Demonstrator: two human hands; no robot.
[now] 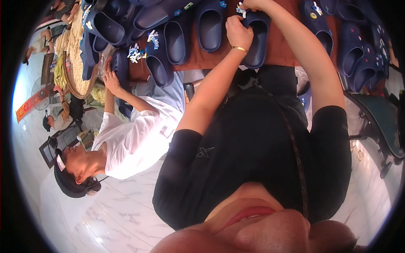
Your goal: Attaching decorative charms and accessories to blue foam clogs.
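A navy clog (256, 44) lies in front of me at the table's near edge, with a small white figure-shaped shoe charm (241, 10) at its upper left. My left hand (239, 33), with a gold bracelet at the wrist, is closed on the clog's left side; its fingertips are partly hidden. At the top edge of the picture, my right hand (253, 4) pinches at the white charm and is partly cut off. More navy clogs stand to the left, among them a plain one (209, 31) and one with blue-and-white charms (158, 63).
The table has a reddish-brown cover (287, 46). Navy clogs with charms (356, 59) crowd its right side. At left, a co-worker in white (135, 130) handles another clog (120, 67). A dark office chair (377, 122) stands at right; a large round tray (78, 80) is far left.
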